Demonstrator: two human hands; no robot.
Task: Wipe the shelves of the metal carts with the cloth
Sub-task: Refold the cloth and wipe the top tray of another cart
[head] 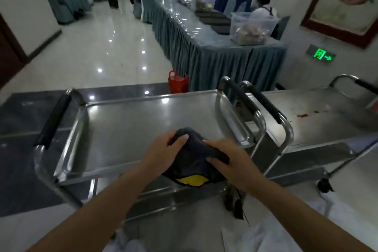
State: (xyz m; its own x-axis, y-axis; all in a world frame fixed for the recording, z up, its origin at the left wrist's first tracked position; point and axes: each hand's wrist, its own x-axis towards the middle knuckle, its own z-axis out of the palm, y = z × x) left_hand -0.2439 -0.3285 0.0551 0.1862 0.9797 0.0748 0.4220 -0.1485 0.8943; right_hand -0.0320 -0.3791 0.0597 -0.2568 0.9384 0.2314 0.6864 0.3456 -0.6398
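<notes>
Setting: banquet hall with a glossy pale tiled floor (106, 32); a long table skirted in grey-blue pleated cloth (204, 55) runs along the right wall, bearing clear plastic tubs, with a green lit exit sign (320, 55) on the wall beyond and a red bag on the floor at the table's near end.

Item 1: near stainless-steel cart with black-gripped handles (131, 125). Top shelf reflective, no visible marks; lower shelves only partly in view under the arms. Judged clean on top or nearly so; whether its lower tiers have been wiped cannot be told.

Item 2: second stainless-steel cart standing just to the right (319, 108), handles nearly touching those of the first. Brownish smears and crumbs show on its top shelf. Judged not yet wiped; this is the clearest work remaining.

Item 3: dark grey cloth with a yellow patch on its lower fold (194, 161). Soft, bunched, held over the front edge of the near cart's top shelf, not spread flat on it. Dampness cannot be told.

Item 4: left hand (165, 149), fingers curled over the cloth's upper left bunch.

Item 5: right hand (227, 159), fingers pinching the cloth's right edge. Both hands appear to be gathering or refolding it rather than wiping.
</notes>
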